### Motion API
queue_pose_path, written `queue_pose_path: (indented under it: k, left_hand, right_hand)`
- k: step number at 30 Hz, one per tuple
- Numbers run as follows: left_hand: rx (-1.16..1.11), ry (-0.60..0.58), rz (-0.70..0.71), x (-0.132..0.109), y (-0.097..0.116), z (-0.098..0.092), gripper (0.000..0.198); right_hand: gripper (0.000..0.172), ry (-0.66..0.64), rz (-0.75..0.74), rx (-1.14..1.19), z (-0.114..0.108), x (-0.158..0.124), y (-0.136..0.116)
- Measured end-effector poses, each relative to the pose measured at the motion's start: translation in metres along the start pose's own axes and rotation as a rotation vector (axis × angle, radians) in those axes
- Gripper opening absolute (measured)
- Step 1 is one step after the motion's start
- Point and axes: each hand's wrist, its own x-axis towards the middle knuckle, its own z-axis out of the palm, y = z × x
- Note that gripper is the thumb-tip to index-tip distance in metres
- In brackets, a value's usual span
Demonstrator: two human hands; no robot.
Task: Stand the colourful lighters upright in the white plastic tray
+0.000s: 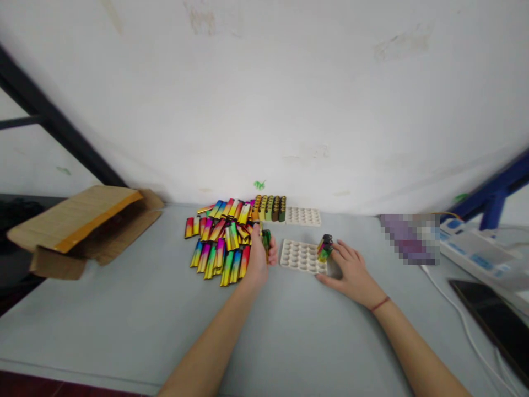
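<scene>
My left hand [259, 256] is closed round a green and dark lighter [266, 238], at the right edge of a heap of shiny rainbow-coloured lighters [219, 242]. More than one may be in the grip; the fingers partly hide it. My right hand [349, 271] rests with fingers spread at the right end of a white tray [300, 257] with rows of round holes. A few lighters [325, 248] stand upright at that end, close to my fingertips. I cannot tell whether the fingers press on them.
Behind the heap, a block of lighters [269, 208] stands in rows beside a second white tray [303, 216] against the wall. An open cardboard box [86, 220] lies at left. On the right are a power strip [479, 251], a white cable [450, 309] and a dark phone [491, 320].
</scene>
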Motion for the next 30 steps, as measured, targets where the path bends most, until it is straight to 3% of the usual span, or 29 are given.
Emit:
queue_pose_path:
  k: [10,22,30]
  left_hand:
    - [0.009,0.093,0.052,0.0026,-0.0004,0.0011,0.047]
    - [-0.008,0.093,0.088,0.0028,-0.0035,0.0015,0.042]
    - [0.024,0.102,0.026,0.0035,-0.0074,0.0008,0.054]
  right_hand:
    - [0.067,0.01,-0.003,0.002,0.0006,-0.0017,0.0005]
    - [0.066,0.014,-0.004,0.001,0.0015,-0.0014,0.0012]
    - [0.065,0.021,-0.008,0.003,0.0021,-0.0013,0.0018]
